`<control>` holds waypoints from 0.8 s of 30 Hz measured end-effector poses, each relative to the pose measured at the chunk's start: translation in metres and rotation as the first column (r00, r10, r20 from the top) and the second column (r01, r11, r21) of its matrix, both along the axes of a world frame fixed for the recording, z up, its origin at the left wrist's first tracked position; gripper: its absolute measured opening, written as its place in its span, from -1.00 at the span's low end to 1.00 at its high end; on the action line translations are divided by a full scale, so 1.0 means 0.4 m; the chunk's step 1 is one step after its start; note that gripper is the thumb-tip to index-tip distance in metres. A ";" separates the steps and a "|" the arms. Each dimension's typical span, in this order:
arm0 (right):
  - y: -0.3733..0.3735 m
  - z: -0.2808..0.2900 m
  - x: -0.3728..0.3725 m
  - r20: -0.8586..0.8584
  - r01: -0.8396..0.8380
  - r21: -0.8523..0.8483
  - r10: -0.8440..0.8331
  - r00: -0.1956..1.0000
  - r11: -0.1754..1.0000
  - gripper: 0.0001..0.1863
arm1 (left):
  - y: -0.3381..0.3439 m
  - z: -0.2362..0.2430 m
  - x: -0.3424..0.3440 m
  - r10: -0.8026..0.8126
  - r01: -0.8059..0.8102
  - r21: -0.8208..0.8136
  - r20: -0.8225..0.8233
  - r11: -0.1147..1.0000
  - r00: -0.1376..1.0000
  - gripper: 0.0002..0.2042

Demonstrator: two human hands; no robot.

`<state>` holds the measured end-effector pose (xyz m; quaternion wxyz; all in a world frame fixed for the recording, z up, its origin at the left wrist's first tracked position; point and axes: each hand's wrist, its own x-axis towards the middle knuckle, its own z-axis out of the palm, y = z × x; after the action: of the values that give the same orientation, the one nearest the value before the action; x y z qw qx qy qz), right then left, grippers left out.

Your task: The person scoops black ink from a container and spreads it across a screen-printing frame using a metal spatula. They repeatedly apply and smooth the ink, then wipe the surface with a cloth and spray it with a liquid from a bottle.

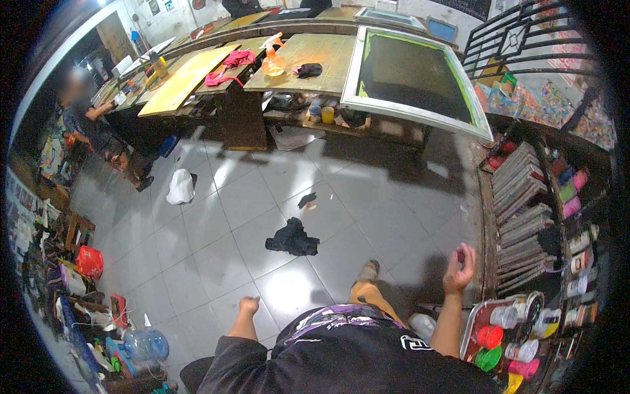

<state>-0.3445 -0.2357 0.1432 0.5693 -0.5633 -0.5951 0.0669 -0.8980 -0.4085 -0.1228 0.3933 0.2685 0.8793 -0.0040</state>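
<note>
My left hand [249, 305] hangs low in front of my body, its fingers curled into a loose fist with nothing showing in it. Raised at my right side, my right hand [460, 269] has bent fingers with a gap to the thumb, and I make out nothing held there. Neither hand touches anything around it. On the tiles ahead lies a crumpled black cloth [293, 238], with a smaller dark scrap [306, 199] beyond it. Nearest to my right hand are stacked framed screens [522, 243] on a rack.
A long worktable ahead carries a framed screen [413, 75], a spray bottle [273, 59], pink cloth [226, 69] and a yellow board [187, 82]. Paint tubs [489, 337] crowd my right. A water jug [146, 345] stands left; another person [98, 125] works far left. A white bag [180, 187] lies on the floor.
</note>
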 end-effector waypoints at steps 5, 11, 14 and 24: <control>0.359 0.011 -0.086 -0.022 -0.185 0.003 0.185 0.982 0.983 -0.74 | 0.362 0.061 0.102 0.194 -0.138 0.382 -0.110 0.914 0.975 -0.48; 0.684 0.115 -0.198 -0.040 -0.400 0.069 0.403 0.914 0.914 -0.73 | 0.927 0.384 0.203 0.129 -0.043 0.794 -0.045 0.607 0.991 -0.55; 0.801 0.166 -0.238 -0.043 -0.386 0.069 0.389 0.920 0.920 -0.75 | 1.202 0.520 0.215 0.014 0.128 0.951 -0.138 0.282 0.990 -0.68; 0.994 0.251 -0.410 -0.167 -0.272 0.071 0.280 0.945 0.960 -0.70 | 1.840 0.804 0.142 -0.039 0.571 0.757 -0.591 0.317 0.805 -0.68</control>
<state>-0.5086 0.1619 0.2436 0.6176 -0.4527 -0.6172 0.1810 -0.8413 0.3275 0.1989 -0.0567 0.5965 0.7256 0.3384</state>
